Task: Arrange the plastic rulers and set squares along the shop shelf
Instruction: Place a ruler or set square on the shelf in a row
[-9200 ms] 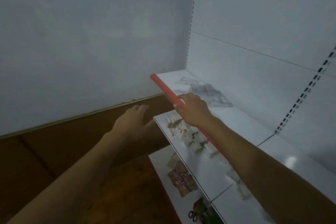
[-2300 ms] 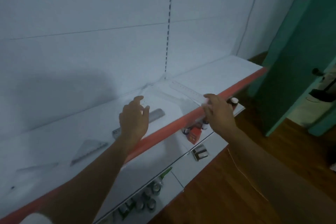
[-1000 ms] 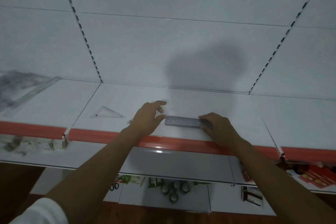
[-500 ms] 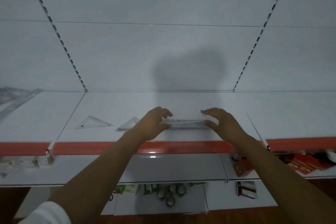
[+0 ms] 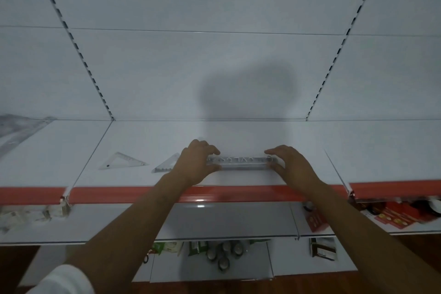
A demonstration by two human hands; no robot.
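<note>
The white metal shelf [image 5: 238,131] with an orange-red front strip [image 5: 119,194] carries the drawing tools in its middle bay. A clear plastic ruler [image 5: 241,163] lies flat there, long side parallel to the front edge, with stencil cut-outs along its far half. The left hand [image 5: 194,166] pinches the ruler's left end, fingers curled over the far edge and thumb at the near edge. The right hand [image 5: 290,164] holds the right end the same way, fingers arched and thumb near the near edge.

Just left of the left hand lies a clear set square [image 5: 167,164], a flat triangle partly hidden by the wrist. Further left, apart from it, lies another transparent set square [image 5: 120,161] with a dark dot near one corner. In the left bay, at the far left edge, sits a blurred pile of clear plastic pieces [image 5: 16,131].

The lower shelf [image 5: 226,219] holds red packets [image 5: 401,216] at the right and pale small items [image 5: 31,213] at the left. Below it, small round containers [image 5: 223,256] stand clustered.
</note>
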